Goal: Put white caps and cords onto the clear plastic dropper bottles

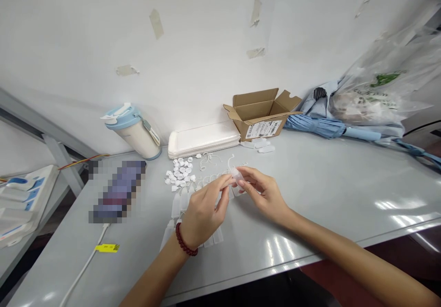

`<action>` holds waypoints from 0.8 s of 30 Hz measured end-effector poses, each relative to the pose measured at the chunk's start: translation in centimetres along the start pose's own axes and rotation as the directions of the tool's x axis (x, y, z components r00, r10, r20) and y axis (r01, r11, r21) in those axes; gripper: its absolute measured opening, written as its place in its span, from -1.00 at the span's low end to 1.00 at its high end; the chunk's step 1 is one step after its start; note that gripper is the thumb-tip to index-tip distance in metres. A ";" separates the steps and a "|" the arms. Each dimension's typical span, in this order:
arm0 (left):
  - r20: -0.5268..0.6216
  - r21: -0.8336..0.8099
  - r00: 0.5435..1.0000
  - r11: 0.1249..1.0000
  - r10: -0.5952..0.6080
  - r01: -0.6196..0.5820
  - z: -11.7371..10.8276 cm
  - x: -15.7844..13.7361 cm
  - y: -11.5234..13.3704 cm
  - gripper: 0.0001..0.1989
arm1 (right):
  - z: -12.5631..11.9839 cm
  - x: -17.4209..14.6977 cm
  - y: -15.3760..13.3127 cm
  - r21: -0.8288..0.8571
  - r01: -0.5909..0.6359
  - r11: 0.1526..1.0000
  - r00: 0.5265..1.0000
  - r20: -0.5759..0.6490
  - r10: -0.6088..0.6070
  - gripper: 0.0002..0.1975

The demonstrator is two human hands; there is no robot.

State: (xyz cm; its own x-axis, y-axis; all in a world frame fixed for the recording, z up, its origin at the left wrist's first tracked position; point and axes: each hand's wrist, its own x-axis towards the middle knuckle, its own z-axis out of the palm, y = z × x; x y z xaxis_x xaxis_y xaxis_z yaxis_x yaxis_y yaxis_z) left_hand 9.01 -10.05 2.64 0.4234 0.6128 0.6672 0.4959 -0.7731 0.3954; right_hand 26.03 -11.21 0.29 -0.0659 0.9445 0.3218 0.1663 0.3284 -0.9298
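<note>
Both hands meet over the middle of the table. My left hand (206,208), with a dark red bead bracelet (186,240) at the wrist, pinches one end of a small translucent plastic bottle (236,174). The fingers of my right hand (263,192) close on the same bottle from the other side. A thin white string stands up from the bottle's far end. Under and beside my left hand lie rows of similar small bottles (176,205), partly hidden by it. Beyond them sits a pile of small white caps (179,171), with loose white strings (208,159) close by.
Along the wall stand a blue and cream tumbler (139,132), a stack of white envelopes (205,139) and an open cardboard box (262,116). Several bottles (265,149) lie before the box. A blurred phone (119,190) with a cable is left; a folded blue umbrella (317,125) is right.
</note>
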 end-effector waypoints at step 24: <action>0.162 0.286 0.974 0.937 0.157 -0.199 0.2 0.4 0.2 -0.66 | 0.7 -0.2 -0.2 0.148 -0.173 0.974 0.985 0.005 0.175 -0.73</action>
State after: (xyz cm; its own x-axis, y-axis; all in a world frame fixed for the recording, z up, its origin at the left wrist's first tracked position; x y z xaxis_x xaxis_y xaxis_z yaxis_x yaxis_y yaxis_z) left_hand 9.47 -9.92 2.89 0.6134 0.5023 0.6095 0.5978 -0.7996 0.0575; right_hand 25.33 -11.45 0.28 -0.0407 0.9873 0.1537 0.0278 0.1549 -0.9875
